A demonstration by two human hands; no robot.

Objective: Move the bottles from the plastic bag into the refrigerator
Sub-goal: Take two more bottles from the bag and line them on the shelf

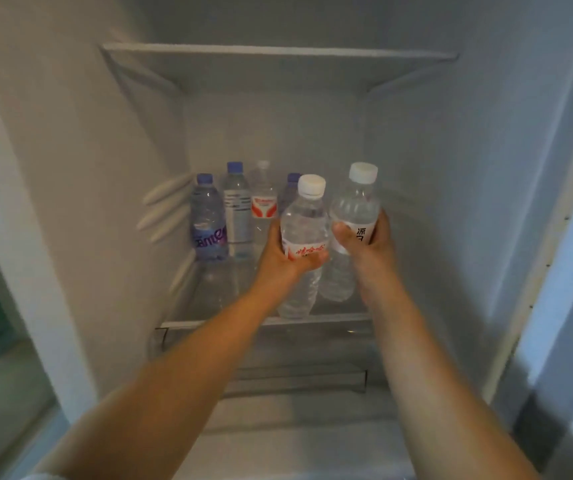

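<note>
Both my arms reach into the open refrigerator. My left hand grips a clear water bottle with a white cap and a red-lettered label. Beside it, my right hand grips a second clear bottle with a white cap and a white label. Both bottles are upright over the front of the glass shelf. Whether their bases touch the shelf I cannot tell. Several bottles stand at the back: a purple-labelled one, a blue-capped one, a white-capped one and another half hidden. No plastic bag is in view.
An upper shelf spans the fridge above. White ribs stick out of the left inner wall. A lower glass shelf or drawer front sits below. The door frame runs down the right side.
</note>
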